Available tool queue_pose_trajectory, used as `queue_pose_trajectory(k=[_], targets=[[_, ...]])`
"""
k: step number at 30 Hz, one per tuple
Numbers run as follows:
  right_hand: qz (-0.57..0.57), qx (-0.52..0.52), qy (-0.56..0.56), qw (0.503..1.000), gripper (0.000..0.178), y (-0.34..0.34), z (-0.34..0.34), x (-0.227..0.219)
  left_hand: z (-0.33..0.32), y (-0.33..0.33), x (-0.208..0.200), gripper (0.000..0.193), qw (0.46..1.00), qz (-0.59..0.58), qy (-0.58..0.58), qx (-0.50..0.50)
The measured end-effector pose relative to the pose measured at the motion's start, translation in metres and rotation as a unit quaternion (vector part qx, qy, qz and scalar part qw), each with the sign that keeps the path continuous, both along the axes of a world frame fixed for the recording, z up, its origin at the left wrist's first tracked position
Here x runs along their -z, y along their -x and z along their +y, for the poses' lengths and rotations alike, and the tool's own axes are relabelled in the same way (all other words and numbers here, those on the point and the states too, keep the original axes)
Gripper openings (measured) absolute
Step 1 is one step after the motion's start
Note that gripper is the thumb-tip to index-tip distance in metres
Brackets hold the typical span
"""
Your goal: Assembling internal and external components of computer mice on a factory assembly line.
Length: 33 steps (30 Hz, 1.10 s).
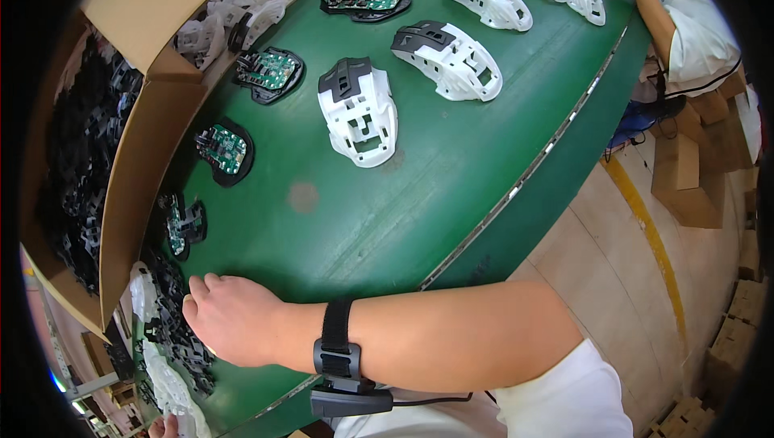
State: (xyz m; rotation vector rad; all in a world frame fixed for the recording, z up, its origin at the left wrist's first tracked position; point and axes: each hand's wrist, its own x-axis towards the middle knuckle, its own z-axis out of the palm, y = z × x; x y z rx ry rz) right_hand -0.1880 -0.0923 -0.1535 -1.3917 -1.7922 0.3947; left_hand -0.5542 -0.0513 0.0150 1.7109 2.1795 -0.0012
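Note:
My right forearm crosses the lower part of the view, with a black strap and small device at the wrist. My right hand (234,321) is closed, knuckles up, over the edge of a pile of small black plastic parts (181,321); its fingertips are hidden, so what it holds does not show. Of my left hand (165,427) only some fingertips appear at the bottom left edge, beside a crumpled clear plastic bag (168,381). The nearest mouse base with a green circuit board (185,224) lies just beyond the pile.
White-and-black mouse shells (359,115) and several more circuit-board bases (224,152) lie along the green belt (322,228). At left stands a cardboard box (121,188) of black parts; another box (173,63) holds clear-white pieces. A co-worker's arm (653,18) is at upper right.

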Motion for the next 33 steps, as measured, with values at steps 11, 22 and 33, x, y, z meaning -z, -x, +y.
queue_pose_trajectory(k=[11, 22, 33], targets=[[0.250, -0.061, -0.234, 0.938, 0.054, 0.004, 0.007, -0.018, -0.004, -0.132, 0.076, 0.032, 0.871, -0.393, -0.119, 0.268], [0.114, -0.073, -0.171, 0.976, 0.059, -0.036, -0.023, -0.021, -0.025, -0.216, 0.123, 0.031, 0.789, -0.537, -0.212, 0.211], [0.093, -0.090, -0.149, 0.980, 0.066, -0.004, -0.038, -0.031, -0.026, -0.170, 0.097, 0.046, 0.816, -0.327, -0.339, 0.334]])
